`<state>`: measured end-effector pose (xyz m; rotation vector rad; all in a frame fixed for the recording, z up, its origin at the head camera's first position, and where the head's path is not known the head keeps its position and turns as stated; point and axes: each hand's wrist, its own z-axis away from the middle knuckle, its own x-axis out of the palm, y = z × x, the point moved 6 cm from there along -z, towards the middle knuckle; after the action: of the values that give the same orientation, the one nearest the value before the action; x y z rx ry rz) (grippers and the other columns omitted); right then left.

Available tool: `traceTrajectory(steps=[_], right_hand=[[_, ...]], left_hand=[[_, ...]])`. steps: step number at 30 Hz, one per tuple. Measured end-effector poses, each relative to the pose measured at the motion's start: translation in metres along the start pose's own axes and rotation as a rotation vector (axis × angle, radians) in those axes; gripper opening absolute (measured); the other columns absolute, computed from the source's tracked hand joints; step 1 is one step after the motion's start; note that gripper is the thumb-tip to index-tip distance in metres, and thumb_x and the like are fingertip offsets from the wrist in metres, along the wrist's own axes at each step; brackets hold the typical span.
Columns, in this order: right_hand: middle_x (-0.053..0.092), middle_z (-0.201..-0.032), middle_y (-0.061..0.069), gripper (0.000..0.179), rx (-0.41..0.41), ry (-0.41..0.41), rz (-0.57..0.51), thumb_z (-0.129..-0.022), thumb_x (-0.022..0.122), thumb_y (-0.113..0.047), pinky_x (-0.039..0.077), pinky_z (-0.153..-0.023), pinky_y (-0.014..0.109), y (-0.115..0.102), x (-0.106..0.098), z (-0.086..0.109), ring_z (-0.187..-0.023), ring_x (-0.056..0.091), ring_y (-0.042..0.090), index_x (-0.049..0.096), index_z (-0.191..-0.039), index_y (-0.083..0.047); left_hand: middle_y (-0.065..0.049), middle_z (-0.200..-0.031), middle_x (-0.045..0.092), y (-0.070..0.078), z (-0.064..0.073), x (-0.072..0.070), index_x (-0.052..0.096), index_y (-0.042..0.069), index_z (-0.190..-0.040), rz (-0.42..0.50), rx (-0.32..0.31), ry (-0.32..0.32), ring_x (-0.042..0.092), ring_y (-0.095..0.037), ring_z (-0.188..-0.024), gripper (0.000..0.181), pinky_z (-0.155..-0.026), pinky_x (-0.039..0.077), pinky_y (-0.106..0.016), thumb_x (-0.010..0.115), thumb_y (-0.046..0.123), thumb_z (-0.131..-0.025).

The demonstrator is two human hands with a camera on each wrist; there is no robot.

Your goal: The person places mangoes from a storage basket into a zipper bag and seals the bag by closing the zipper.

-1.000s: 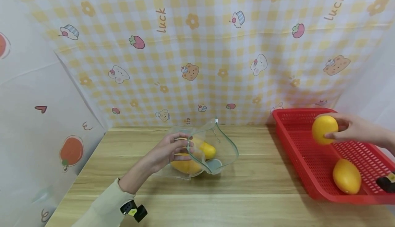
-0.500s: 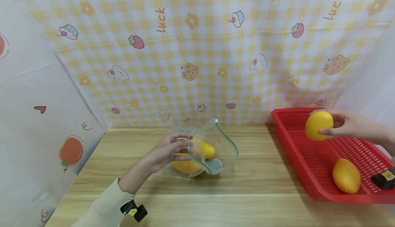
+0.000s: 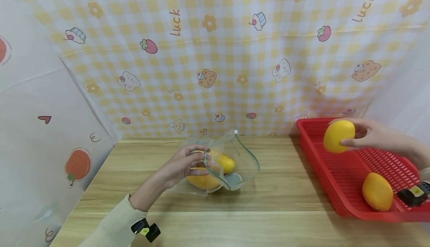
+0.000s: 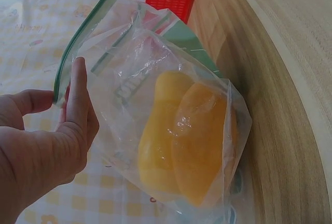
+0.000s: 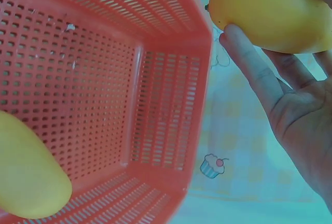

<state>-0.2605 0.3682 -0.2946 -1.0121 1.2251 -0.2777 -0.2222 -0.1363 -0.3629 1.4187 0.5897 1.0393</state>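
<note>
My left hand (image 3: 181, 165) pinches the rim of a clear zip bag (image 3: 248, 161) at its left side, and the bag's mouth gapes to the right. Through the plastic show a pear-shaped yellow fruit (image 4: 158, 141) and an orange-yellow mango (image 4: 199, 141). Over the red basket (image 3: 319, 174), my right hand (image 3: 377, 135) grips a yellow mango (image 3: 338, 136), its thumb on the near side. The right wrist view shows fingers along that mango's underside and its dark stem end. Another mango (image 3: 377, 191) lies inside the basket near the front.
The basket's perforated walls rise at the right of the wooden table (image 3: 275, 202). A checked cloth (image 3: 235, 53) hangs behind the table. Bare tabletop lies between bag and basket. White sheets line both sides.
My right hand has carried its mango leftward across the basket and slightly up. The left hand and the bag have stayed in place.
</note>
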Motion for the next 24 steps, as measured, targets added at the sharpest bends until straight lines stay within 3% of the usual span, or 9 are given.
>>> traceTrajectory(steps=[12, 24], right_hand=[[0.069, -0.106, 0.017, 0.048, -0.057, -0.021, -0.023, -0.096, 0.065, 0.005, 0.061, -0.074, 0.036, -0.009, 0.011, -0.008, -0.092, 0.068, 0.027, 0.049, -0.14, -0.003], [0.069, -0.106, 0.017, 0.045, -0.069, -0.045, -0.067, -0.096, 0.066, 0.003, 0.062, -0.074, 0.04, -0.017, 0.02, -0.016, -0.091, 0.068, 0.029, 0.052, -0.138, -0.004]], left_hand=[[-0.013, -0.114, 0.064, 0.0, 0.002, 0.001, 0.039, -0.008, -0.141, 0.001, -0.004, 0.009, 0.068, -0.026, -0.1, 0.043, -0.092, 0.057, -0.048, 0.056, 0.009, -0.105], [-0.013, -0.114, 0.064, 0.0, 0.001, 0.0, 0.038, -0.008, -0.141, 0.007, -0.005, 0.012, 0.068, -0.026, -0.1, 0.044, -0.092, 0.057, -0.048, 0.056, 0.008, -0.105]])
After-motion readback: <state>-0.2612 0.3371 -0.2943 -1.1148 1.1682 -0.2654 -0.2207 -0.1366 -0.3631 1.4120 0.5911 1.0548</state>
